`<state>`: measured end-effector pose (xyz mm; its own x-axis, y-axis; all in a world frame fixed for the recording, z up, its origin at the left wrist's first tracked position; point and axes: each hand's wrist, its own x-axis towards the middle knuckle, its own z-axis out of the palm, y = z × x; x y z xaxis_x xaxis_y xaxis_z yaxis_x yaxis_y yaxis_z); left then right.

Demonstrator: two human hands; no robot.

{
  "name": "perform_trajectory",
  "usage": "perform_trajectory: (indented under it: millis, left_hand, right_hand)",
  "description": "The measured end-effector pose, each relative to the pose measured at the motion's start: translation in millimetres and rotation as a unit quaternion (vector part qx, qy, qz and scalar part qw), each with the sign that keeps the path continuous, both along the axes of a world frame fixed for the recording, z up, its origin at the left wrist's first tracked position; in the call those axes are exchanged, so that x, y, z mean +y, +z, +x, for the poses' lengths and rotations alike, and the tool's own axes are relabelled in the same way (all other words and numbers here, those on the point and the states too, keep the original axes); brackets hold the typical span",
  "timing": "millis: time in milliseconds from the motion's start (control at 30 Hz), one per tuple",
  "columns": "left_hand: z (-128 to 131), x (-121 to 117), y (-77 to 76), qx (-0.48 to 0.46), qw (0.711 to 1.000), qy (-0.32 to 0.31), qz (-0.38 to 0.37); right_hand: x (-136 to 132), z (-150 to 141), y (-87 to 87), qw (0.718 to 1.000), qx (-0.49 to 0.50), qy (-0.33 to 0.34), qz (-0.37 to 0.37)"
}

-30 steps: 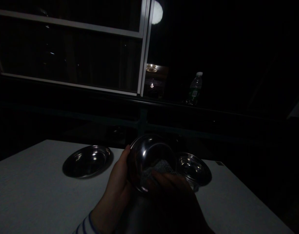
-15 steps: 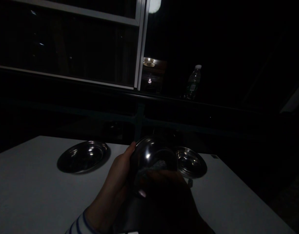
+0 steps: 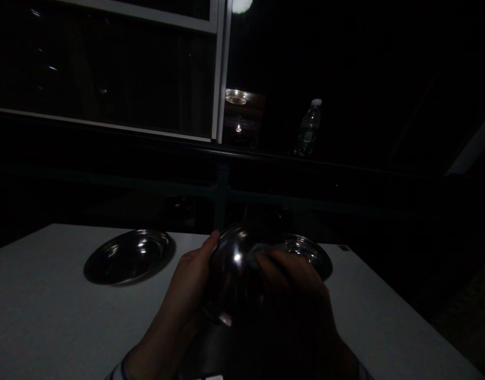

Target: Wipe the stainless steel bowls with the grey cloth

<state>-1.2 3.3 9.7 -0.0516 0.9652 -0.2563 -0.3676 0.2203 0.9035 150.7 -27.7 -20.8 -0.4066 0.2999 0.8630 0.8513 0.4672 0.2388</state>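
Pretty dim in there, but the left hand (image 3: 190, 277) was curled round the side of a shiny metal bowl (image 3: 234, 269), holding it tilted above the white table (image 3: 48, 322). The right hand (image 3: 301, 285) had its fingers bent in, pressing a greyish cloth (image 3: 258, 252) onto the metal. Label-wise, the bottle (image 3: 309, 126) beyond the table wore a green one with a pale block, and a dark sticker (image 3: 344, 247) sat at the table's far right corner, both too small to read.
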Motion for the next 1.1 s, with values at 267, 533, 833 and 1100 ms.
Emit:
perform_trajectory:
  millis: [267,533,833,1100]
  left_hand:
    - [-0.1,4.6,-5.7,0.012,1.0,-0.012,0.002]
    - [9.3,4.2,-9.6,0.035,0.999,-0.018,0.008]
    - [10.1,2.9,-6.7,0.048,0.999,0.002,0.023]
    - [7.9,4.9,-8.3,0.059,0.997,0.013,0.038]
  right_hand:
    - [7.4,-6.6,-7.3,0.999,-0.021,0.027,-0.007]
    - [0.7,-14.3,-13.7,1.0,-0.01,0.021,-0.012]
    - [16.6,9.2,-4.4,0.996,0.075,-0.001,-0.055]
    - [11.3,1.4,-11.4,0.998,-0.01,0.046,-0.036]
